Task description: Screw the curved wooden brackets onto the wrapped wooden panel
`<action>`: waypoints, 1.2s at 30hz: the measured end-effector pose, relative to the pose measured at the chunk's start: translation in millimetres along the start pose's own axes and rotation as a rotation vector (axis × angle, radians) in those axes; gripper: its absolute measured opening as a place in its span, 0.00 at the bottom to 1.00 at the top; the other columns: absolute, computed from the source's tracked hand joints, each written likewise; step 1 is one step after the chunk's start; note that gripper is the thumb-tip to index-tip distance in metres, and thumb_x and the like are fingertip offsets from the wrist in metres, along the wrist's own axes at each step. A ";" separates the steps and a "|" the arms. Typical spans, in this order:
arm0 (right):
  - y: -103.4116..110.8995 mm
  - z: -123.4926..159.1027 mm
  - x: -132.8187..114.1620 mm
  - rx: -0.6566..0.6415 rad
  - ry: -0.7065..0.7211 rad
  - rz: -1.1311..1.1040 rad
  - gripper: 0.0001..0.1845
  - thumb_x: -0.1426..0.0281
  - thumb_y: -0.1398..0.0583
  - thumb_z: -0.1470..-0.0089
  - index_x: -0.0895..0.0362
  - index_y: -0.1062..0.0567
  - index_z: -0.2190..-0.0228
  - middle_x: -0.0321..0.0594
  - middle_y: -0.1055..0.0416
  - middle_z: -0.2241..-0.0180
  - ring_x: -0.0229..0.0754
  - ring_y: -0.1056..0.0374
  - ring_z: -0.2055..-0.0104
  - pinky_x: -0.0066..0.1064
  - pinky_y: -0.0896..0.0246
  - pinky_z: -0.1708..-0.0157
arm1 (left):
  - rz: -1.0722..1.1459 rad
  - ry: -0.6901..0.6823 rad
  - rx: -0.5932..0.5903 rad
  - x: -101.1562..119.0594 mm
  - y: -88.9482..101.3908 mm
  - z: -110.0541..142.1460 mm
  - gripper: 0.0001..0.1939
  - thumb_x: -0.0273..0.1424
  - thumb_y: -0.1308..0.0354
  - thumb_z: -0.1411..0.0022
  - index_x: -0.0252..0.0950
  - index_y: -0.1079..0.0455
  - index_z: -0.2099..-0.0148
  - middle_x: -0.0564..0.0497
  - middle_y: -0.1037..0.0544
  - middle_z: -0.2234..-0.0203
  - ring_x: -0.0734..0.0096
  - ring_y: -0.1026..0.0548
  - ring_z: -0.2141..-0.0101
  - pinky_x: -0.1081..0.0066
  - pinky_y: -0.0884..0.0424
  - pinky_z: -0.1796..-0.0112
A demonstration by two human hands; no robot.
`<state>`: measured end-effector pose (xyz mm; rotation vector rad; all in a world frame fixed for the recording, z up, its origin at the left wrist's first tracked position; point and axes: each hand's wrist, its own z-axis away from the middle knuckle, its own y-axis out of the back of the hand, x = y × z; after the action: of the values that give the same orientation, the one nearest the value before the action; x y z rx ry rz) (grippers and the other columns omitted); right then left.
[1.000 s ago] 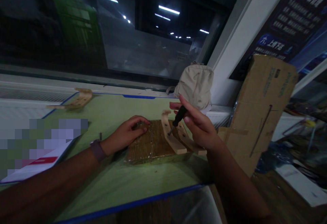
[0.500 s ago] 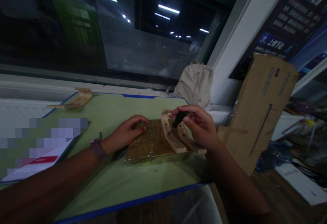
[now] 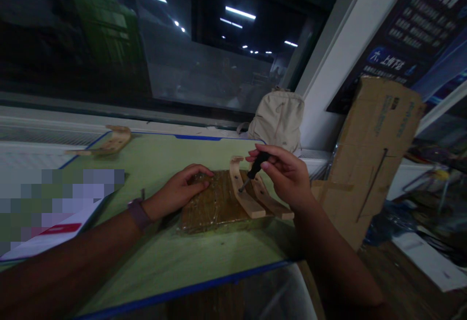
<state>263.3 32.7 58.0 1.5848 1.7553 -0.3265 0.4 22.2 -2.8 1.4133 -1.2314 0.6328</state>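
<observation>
A brown wooden board (image 3: pixel 215 205) wrapped in clear film lies on the green table mat (image 3: pixel 175 252). Two curved pale wooden pieces (image 3: pixel 248 198) stand on the board's right side. My right hand (image 3: pixel 286 176) pinches a small black-handled screwdriver (image 3: pixel 253 169), its tip set against the left curved piece. My left hand (image 3: pixel 178 191) rests on the board's left part with fingers curled down, and what they press on is hidden. A dark watch is on my left wrist.
Another curved wooden piece (image 3: pixel 109 144) lies at the mat's far left. A beige bag (image 3: pixel 279 118) sits by the window. A tall cardboard box (image 3: pixel 368 159) stands right of the table. Papers (image 3: pixel 54 227) lie at the left.
My right hand's fingers have shifted round the screwdriver handle, closing over it and then spreading a little again. The tip stays on the curved piece. My left hand has not moved.
</observation>
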 end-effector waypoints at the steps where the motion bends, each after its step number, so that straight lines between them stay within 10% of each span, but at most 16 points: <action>1: -0.5 -0.7 1.5 0.066 0.002 0.009 0.14 0.65 0.35 0.42 0.50 0.25 0.54 0.39 0.22 0.60 0.41 0.23 0.58 0.40 0.23 0.55 | 0.003 0.006 -0.003 -0.3 -0.2 0.0 0.11 0.38 0.41 0.39 0.39 0.26 0.55 0.49 0.22 0.60 0.60 0.25 0.58 0.61 0.29 0.56; 6: 1.7 -0.8 7.3 0.239 0.111 0.146 0.18 0.64 0.28 0.53 0.50 0.26 0.62 0.33 0.29 0.69 0.37 0.28 0.69 0.30 0.26 0.68 | 0.016 0.032 -0.027 1.3 -0.8 0.8 0.12 0.38 0.42 0.38 0.39 0.26 0.55 0.49 0.23 0.61 0.61 0.25 0.60 0.63 0.29 0.59; 13: -5.9 1.7 -6.5 -0.039 0.069 -0.120 0.11 0.68 0.39 0.39 0.49 0.28 0.54 0.41 0.23 0.53 0.43 0.24 0.51 0.43 0.25 0.51 | 0.001 0.017 -0.008 2.3 -0.3 0.4 0.11 0.37 0.41 0.39 0.39 0.26 0.56 0.48 0.22 0.60 0.59 0.25 0.59 0.61 0.30 0.57; 19: -3.6 0.3 6.8 0.202 0.086 0.002 0.17 0.71 0.29 0.50 0.50 0.28 0.60 0.32 0.27 0.67 0.35 0.26 0.66 0.28 0.27 0.64 | 0.015 0.013 -0.013 0.0 -0.5 0.3 0.12 0.38 0.41 0.38 0.39 0.26 0.56 0.49 0.22 0.60 0.60 0.25 0.60 0.61 0.30 0.57; 25: -7.3 0.0 4.1 -0.068 0.034 -0.152 0.14 0.66 0.38 0.39 0.48 0.32 0.52 0.40 0.24 0.54 0.41 0.23 0.54 0.40 0.25 0.53 | 0.004 0.015 -0.029 -3.2 -0.6 -1.8 0.13 0.39 0.42 0.38 0.38 0.27 0.55 0.47 0.23 0.57 0.58 0.26 0.56 0.59 0.31 0.54; 31: -3.6 1.2 10.7 0.242 0.103 0.152 0.19 0.71 0.30 0.50 0.48 0.27 0.57 0.33 0.26 0.65 0.37 0.26 0.65 0.31 0.27 0.64 | 0.000 0.015 -0.034 -2.0 0.3 -0.9 0.13 0.38 0.43 0.38 0.38 0.27 0.54 0.47 0.24 0.58 0.58 0.26 0.57 0.59 0.31 0.55; 36: 1.1 2.3 6.4 0.009 0.108 0.121 0.19 0.68 0.36 0.41 0.46 0.27 0.48 0.40 0.24 0.51 0.44 0.26 0.49 0.41 0.28 0.50 | 0.018 0.019 -0.019 1.3 -1.5 -0.1 0.12 0.38 0.42 0.39 0.38 0.27 0.55 0.48 0.23 0.59 0.59 0.26 0.59 0.60 0.31 0.57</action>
<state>265.4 36.3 52.4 1.7345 1.7310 -0.1936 2.2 21.7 -2.2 1.3788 -1.2332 0.6440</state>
